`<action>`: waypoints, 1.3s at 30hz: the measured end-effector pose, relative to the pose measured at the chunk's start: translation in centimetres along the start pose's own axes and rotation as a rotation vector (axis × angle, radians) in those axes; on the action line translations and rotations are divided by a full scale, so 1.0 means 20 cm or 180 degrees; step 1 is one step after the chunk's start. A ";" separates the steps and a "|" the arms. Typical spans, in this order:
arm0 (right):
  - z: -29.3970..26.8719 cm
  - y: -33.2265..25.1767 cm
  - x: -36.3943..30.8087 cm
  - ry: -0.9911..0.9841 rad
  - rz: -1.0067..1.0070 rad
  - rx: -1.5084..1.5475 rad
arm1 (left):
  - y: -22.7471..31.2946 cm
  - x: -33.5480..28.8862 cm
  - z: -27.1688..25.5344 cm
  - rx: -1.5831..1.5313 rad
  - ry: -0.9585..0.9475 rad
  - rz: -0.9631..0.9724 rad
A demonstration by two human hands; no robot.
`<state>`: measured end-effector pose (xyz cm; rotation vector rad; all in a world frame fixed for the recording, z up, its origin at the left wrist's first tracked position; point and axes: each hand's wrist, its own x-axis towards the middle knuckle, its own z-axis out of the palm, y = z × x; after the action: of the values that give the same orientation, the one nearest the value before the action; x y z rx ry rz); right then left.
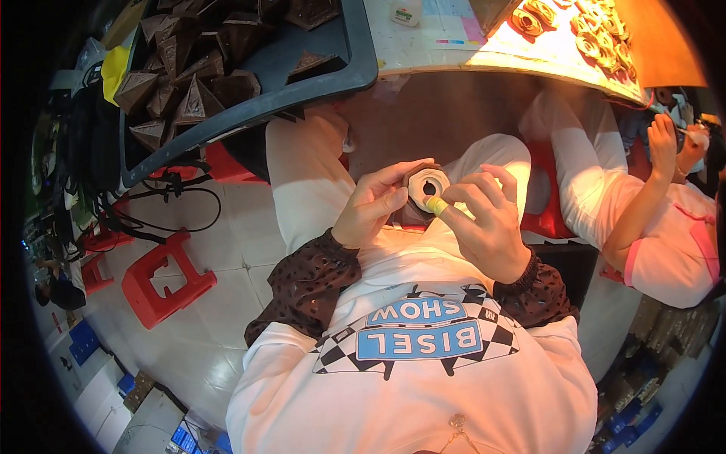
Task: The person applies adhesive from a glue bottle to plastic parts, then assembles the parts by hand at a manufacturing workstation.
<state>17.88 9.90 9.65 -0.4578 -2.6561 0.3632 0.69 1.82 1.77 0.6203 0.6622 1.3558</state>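
Note:
Above my lap, my left hand (380, 198) grips a small brown faceted piece (417, 181) from its left side. Its pale, many-sided face is turned up, with a dark round hole in the middle. My right hand (484, 216) closes in from the right, and its thumb, wrapped in yellow at the tip, presses the pale rim near the hole. The other right fingers are curled beside the piece. Its underside is hidden by my left fingers and the piece itself.
A dark tray (361, 68) of brown pyramid-shaped pieces (198, 102) stands at the upper left. Ahead, a lit table (484, 62) bears several rolled tan pieces (599, 38). A co-worker (665, 250) sits at the right. A red stool (162, 276) and cables (181, 219) are on the left.

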 end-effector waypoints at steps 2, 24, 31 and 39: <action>0.00 0.00 0.00 -0.0019 -0.0004 -0.0014 | 0.00 0.00 0.00 0.0020 0.0001 0.0029; -0.02 0.02 0.00 0.0153 0.0242 0.0712 | 0.05 0.11 0.19 0.1395 0.1084 0.0554; 0.13 0.11 -0.07 0.0589 0.1084 0.1281 | 0.04 0.04 0.19 0.1597 0.1056 0.0726; 0.13 0.15 -0.16 -0.0080 0.0867 0.1311 | 0.05 0.05 0.23 0.1870 0.0714 0.0629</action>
<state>20.21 11.08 5.22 -0.6796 -2.4496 0.9791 3.52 2.77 5.60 1.0300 1.2285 1.4273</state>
